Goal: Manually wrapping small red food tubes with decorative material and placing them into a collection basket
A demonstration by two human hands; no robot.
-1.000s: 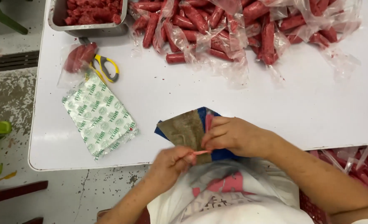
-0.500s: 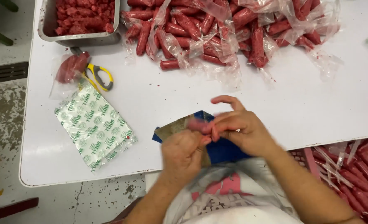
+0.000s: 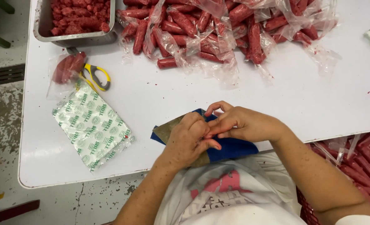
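Both hands meet over a blue-and-tan pouch (image 3: 231,148) at the near table (image 3: 276,108) edge — braced for steadiness. Left hand (image 3: 189,139) and right hand (image 3: 241,125) fingers curl narrow, pinching something too small to tell.

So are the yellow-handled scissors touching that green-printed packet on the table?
Touching, or at least overlapping. The head view shows the yellow-handled scissors with their lower handle loop meeting the top corner of the green-printed packet, with no white table showing between them.
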